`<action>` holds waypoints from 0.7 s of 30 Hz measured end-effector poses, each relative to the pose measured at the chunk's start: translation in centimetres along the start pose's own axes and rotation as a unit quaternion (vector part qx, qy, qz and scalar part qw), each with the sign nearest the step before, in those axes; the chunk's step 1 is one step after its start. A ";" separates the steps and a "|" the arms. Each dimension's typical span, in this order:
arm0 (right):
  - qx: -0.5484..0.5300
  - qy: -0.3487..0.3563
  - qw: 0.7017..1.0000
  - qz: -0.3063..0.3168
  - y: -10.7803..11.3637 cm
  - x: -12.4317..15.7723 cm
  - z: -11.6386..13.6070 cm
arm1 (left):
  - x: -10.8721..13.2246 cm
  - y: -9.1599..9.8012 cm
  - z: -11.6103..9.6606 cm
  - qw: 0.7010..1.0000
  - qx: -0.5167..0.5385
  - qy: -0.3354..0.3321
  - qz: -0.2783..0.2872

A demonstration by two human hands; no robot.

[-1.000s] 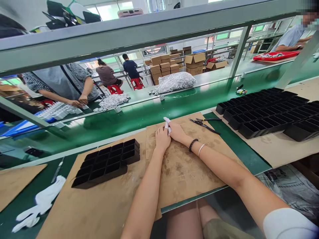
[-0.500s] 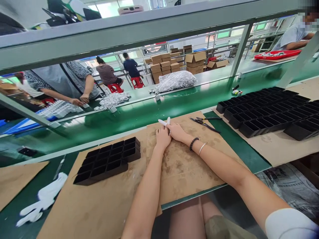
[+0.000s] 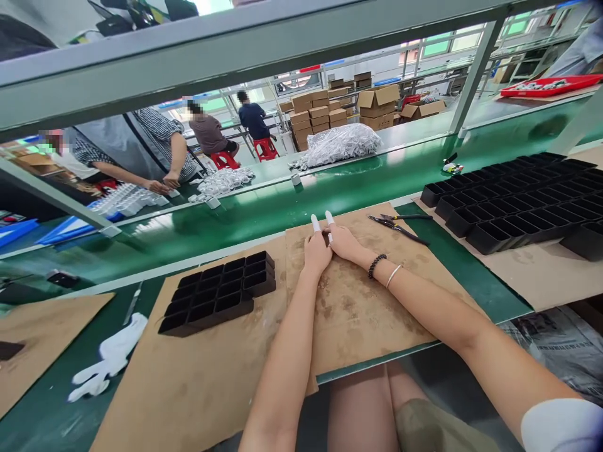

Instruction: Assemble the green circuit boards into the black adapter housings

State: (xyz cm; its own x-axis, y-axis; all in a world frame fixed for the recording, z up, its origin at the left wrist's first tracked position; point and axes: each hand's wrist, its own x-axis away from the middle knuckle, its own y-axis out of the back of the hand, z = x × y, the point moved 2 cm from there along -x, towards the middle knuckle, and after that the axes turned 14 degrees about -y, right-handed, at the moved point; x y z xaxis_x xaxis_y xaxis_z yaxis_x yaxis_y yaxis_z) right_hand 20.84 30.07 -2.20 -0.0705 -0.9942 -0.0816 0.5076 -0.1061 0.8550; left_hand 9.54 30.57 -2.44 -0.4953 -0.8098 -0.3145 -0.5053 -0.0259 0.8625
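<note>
My left hand (image 3: 315,252) and my right hand (image 3: 343,242) lie side by side, touching, on a brown cardboard sheet (image 3: 362,307) at the bench's far edge. One finger of each hand points forward and wears a white finger cot (image 3: 315,221). Neither hand holds anything that I can see. The right wrist carries a dark bead bracelet (image 3: 377,265) and a thin bangle. A black compartment tray (image 3: 221,295) sits on cardboard to the left of my left hand. Black-handled cutters (image 3: 398,227) lie just right of my right hand.
Rows of black compartment trays (image 3: 518,194) fill the right side. A white glove (image 3: 110,363) lies at the lower left on the green mat. Beyond is a green conveyor belt (image 3: 264,210), a bag of white parts (image 3: 342,143), and other people working.
The fingers that were pinched together around a white cot have come apart; two cot-covered fingers now point forward. The view has shifted slightly left and down.
</note>
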 end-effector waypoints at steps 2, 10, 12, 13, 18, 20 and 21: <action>-0.004 0.000 1.000 -0.004 0.0 0.0 -0.1 | -0.1 0.0 0.0 1.000 0.002 0.003 -0.003; 0.007 0.041 0.999 -0.007 0.2 0.1 -0.1 | -0.1 0.1 -0.1 1.000 0.005 -0.008 -0.007; 0.003 0.048 0.999 -0.011 0.2 0.2 -0.2 | -0.1 0.2 -0.2 1.000 0.005 -0.011 -0.006; 0.001 0.051 0.999 -0.013 0.2 0.2 -0.3 | -0.1 0.2 -0.2 1.000 0.005 -0.011 -0.005; -0.001 0.053 0.998 -0.015 -0.1 0.0 -0.4 | 0.0 0.2 -0.3 1.000 0.020 -0.006 -0.006; 0.001 0.048 0.999 -0.011 -0.1 -0.1 -0.3 | 0.0 0.2 -0.3 1.000 0.026 0.000 -0.009; 0.000 0.044 0.999 -0.009 -0.1 -0.1 -0.3 | 0.0 0.1 -0.3 1.000 0.028 0.004 -0.010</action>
State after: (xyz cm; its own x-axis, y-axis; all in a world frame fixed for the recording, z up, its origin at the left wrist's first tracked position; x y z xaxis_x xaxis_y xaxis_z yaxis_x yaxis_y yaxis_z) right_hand 21.08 30.22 -2.42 -0.0043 -0.9898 -0.1424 0.5062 -0.1250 0.8533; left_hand 9.64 30.37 -2.22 -0.4795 -0.8137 -0.3285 -0.5541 -0.0095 0.8324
